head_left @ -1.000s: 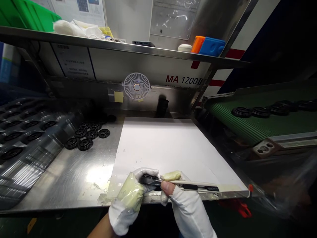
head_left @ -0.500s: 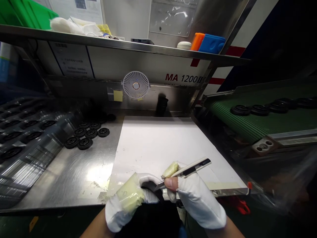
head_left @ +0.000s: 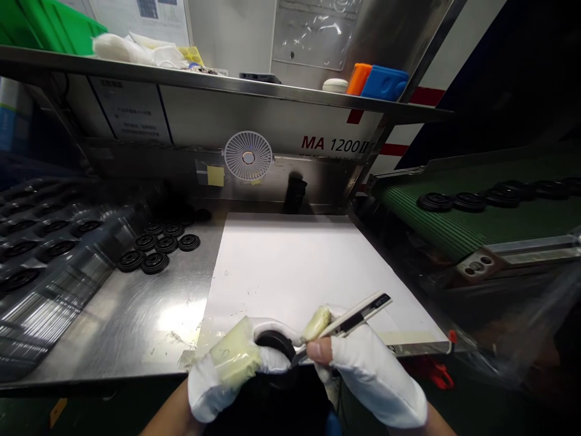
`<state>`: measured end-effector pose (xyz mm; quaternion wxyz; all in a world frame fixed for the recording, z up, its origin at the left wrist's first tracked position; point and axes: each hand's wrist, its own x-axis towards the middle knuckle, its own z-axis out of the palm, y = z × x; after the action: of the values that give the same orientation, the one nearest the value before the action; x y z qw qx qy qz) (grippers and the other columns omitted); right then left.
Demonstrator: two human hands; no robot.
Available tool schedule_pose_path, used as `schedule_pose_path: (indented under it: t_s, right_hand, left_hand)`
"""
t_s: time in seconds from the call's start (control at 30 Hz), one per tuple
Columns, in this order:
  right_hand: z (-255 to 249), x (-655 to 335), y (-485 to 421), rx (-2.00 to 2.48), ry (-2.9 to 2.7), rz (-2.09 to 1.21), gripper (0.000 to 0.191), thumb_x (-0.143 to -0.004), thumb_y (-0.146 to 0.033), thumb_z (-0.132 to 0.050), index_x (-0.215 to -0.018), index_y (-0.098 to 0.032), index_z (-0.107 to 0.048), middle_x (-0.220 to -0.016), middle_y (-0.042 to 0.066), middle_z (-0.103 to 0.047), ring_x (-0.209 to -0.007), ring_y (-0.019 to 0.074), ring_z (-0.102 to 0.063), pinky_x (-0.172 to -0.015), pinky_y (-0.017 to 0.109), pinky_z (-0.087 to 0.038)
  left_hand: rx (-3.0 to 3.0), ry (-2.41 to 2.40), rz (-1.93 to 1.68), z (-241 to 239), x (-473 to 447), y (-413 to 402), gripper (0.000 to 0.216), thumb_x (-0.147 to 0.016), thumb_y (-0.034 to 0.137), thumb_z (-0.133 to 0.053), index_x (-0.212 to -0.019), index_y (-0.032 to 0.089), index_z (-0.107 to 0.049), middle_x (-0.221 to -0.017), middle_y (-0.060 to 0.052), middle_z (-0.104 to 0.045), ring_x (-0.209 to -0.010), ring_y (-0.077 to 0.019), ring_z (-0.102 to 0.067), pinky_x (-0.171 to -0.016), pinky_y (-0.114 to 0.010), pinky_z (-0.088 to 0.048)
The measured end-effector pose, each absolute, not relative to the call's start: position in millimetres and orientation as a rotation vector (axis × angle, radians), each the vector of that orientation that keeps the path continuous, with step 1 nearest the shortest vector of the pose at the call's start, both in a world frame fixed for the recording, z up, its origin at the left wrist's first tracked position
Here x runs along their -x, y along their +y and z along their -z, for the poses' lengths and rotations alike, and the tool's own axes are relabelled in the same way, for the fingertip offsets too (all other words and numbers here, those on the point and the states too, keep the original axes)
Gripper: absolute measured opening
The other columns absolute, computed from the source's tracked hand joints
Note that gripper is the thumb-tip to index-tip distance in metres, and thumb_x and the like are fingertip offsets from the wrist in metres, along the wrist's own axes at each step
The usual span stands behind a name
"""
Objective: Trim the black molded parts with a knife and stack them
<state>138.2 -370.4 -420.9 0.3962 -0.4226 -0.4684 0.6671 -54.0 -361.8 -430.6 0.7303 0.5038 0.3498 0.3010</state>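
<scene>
My left hand [head_left: 233, 357], in a white glove with yellowish tape round it, is closed on a round black part [head_left: 276, 343]. The part is tilted near the front edge of the bench, and the fingers cover some of it. In my right hand [head_left: 363, 363], gloved in white with the thumb tip bare, I grip a utility knife [head_left: 356, 313] with a white and black handle. Its blade points down to the left and meets the right side of the black part's rim; whether it cuts in, I cannot tell. Yellow tape wraps a right fingertip.
A white sheet [head_left: 290, 260] covers the middle of the bench. Several black round parts [head_left: 155, 263] lie to its left, beside stacked clear trays [head_left: 68, 290]. A green conveyor [head_left: 431, 230] carries more parts at right. A small fan [head_left: 248, 156] is at the back, below a shelf [head_left: 272, 89].
My right hand and the knife have shifted slightly right and down. The black part has turned, so more of its ring shows. My left hand has moved a little left.
</scene>
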Motion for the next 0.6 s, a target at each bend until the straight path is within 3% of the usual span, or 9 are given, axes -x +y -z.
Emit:
schedule_pose_path:
  t_s: [0.27, 0.4, 0.47, 0.53, 0.6]
  right_hand:
    - [410, -131, -366, 1.113, -1.256, -1.642, 0.016, -0.067, -0.025, -0.071, -0.064, -0.013, -0.060, -0.057, -0.001, -0.058, -0.051, 0.0084, -0.049, -0.048, 0.021, -0.038]
    - [405, -140, -373, 1.258, -1.345, -1.676, 0.015, -0.062, -0.024, -0.072, -0.063, -0.014, -0.060, -0.058, -0.003, -0.056, -0.054, 0.0086, -0.049, -0.051, 0.021, -0.039]
    - [405, -149, -380, 1.347, -1.430, -1.695, 0.015, -0.062, -0.025, -0.071, -0.066, -0.015, -0.061, -0.057, -0.004, -0.054, -0.052, 0.0081, -0.047, -0.048, 0.021, -0.038]
    - [406, -160, -387, 1.426, -1.524, -1.666, 0.016, -0.069, -0.029, -0.067, -0.078, -0.016, -0.064, -0.054, -0.006, -0.050, -0.045, 0.0059, -0.042, -0.041, 0.018, -0.031]
    - [406, -176, -390, 1.432, -1.473, -1.652, 0.024, -0.075, -0.032, -0.059, -0.094, -0.019, -0.063, -0.055, -0.006, -0.048, -0.042, 0.0048, -0.040, -0.038, 0.017, -0.027]
  left_hand:
    - [-1.117, 0.667, -0.601, 418, 54, -363, 0.015, -0.065, 0.014, -0.065, -0.079, 0.015, -0.070, -0.078, 0.001, -0.064, -0.074, -0.0136, -0.053, -0.069, -0.023, -0.040]
    - [-1.140, 0.820, -0.585, 421, 55, -369, 0.014, -0.065, 0.021, -0.067, -0.078, 0.016, -0.070, -0.067, 0.001, -0.063, -0.066, -0.0141, -0.054, -0.062, -0.023, -0.042]
    - [-1.200, 0.965, -0.677, 430, 63, -371, 0.024, -0.070, 0.028, -0.064, -0.092, 0.020, -0.070, -0.083, -0.001, -0.069, -0.082, -0.0189, -0.060, -0.075, -0.027, -0.046]
    - [-1.308, 1.183, -0.839, 443, 84, -368, 0.034, -0.073, 0.030, -0.060, -0.106, 0.024, -0.066, -0.105, -0.003, -0.068, -0.104, -0.0225, -0.057, -0.093, -0.032, -0.041]
    - [-1.453, 1.462, -1.005, 458, 116, -360, 0.039, -0.070, 0.026, -0.058, -0.108, 0.024, -0.066, -0.110, -0.005, -0.067, -0.111, -0.0267, -0.054, -0.100, -0.039, -0.037]
